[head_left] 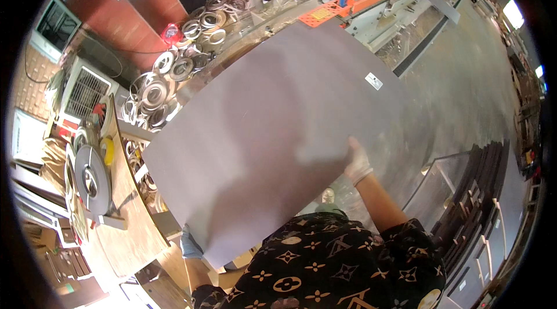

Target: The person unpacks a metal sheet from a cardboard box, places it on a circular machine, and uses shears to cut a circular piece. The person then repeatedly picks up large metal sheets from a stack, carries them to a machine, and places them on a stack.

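Note:
A large flat grey panel spans the middle of the view, tilted, with my shadow across it. A small white label is stuck near its right corner. My right hand, in a pale glove, is closed on the panel's near right edge, thumb on top and fingers hidden beneath. At the near left corner my left hand, in a bluish glove, grips the edge; most of its fingers are out of sight. The panel's far end reaches the orange guard of a long machine.
Many rolls of edge banding lie heaped on the left beyond the panel. A wooden table bears a big dark roll. Dark panels stand stacked at the right. The machine's rail runs along the far right.

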`<state>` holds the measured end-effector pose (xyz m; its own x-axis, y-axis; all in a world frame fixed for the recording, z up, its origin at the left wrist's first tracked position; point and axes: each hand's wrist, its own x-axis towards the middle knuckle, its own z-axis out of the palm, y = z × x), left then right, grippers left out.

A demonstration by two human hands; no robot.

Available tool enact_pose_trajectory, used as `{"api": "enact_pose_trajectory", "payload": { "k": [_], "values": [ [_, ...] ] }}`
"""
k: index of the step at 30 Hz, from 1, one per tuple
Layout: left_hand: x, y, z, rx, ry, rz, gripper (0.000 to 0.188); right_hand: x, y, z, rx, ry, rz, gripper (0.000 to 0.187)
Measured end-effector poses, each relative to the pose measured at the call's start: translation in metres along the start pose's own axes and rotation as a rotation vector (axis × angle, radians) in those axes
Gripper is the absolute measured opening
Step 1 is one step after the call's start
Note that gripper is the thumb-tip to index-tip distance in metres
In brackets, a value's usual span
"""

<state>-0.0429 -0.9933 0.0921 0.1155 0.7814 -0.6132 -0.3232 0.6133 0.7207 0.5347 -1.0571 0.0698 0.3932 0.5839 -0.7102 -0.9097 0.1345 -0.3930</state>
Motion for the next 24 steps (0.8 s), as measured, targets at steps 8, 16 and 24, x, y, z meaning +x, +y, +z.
{"api": "enact_pose_trajectory", "payload": {
  "k": [8, 16, 24],
  "values": [
    [0.011, -0.006, 0.012, 0.001, -0.027, -0.028, 0.053, 0.019, -0.013, -0.008, 0.016, 0.126, -0.003, 0.043],
    [0.015, -0.009, 0.067, -0.031, 0.020, -0.076, 0.050, 0.061, -0.048, -0.035, 0.040, 0.020, 0.001, 0.043],
    [0.026, -0.029, 0.128, -0.186, 0.028, -0.118, 0.044, 0.084, -0.124, -0.019, -0.082, -0.219, -0.108, 0.048]
  ]
}}
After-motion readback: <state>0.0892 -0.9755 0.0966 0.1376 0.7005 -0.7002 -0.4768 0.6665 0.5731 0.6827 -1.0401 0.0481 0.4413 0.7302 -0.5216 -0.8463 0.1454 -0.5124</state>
